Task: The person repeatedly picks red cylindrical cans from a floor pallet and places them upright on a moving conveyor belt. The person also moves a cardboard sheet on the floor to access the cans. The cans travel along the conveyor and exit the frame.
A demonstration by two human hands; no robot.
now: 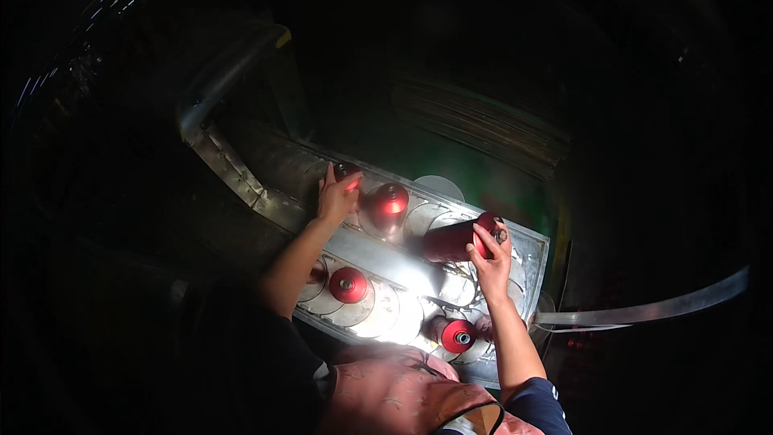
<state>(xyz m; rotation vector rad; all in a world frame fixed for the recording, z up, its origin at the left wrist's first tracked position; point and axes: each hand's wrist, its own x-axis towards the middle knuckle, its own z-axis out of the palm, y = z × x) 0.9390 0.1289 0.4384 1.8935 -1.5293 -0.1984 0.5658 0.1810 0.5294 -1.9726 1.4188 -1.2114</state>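
Observation:
At the far side of the metal rack, my left hand (336, 197) is closed round the top of a red metal cylinder (348, 171). My right hand (489, 254) grips another red cylinder (451, 240) by its shoulder, just below the threaded neck. That one lies tilted over, its dark body reaching left above the rack. Between my hands a red cylinder (390, 200) stands upright. Nearer to me are a red cylinder (349, 284) on the left and a tilted one (457, 336) on the right, both showing their necks.
The metal rack (366, 250) has two rows of round places and a raised rim. A curved metal strip (660, 306) runs off to the right. A bent metal duct or rail (225, 165) stands at the far left. Much of the surroundings is dark.

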